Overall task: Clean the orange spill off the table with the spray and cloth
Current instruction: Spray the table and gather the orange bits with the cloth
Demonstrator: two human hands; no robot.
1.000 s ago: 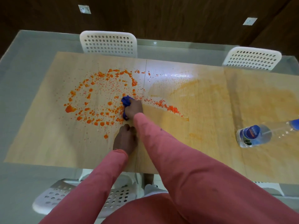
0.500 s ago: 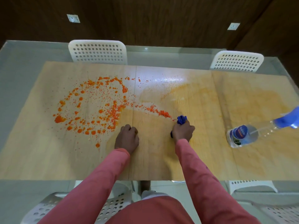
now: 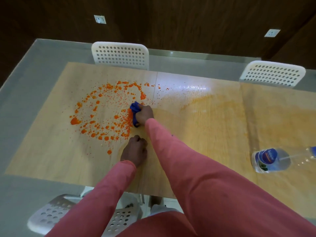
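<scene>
Blue label on spray bottle too blurred to read. Right hand clutching blue cloth at orange spill edge; left hand fisted, holding nothing, on table.

Orange spill, blue cloth, pale wood-grain table, white perforated chairs, pink sleeves.

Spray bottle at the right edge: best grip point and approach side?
Grip the spray bottle around its clear middle body, just past the blue label, coming from above. It seems to lie on its side on the table, so the round flank faces up; the blue head is cut off by the frame.
</scene>
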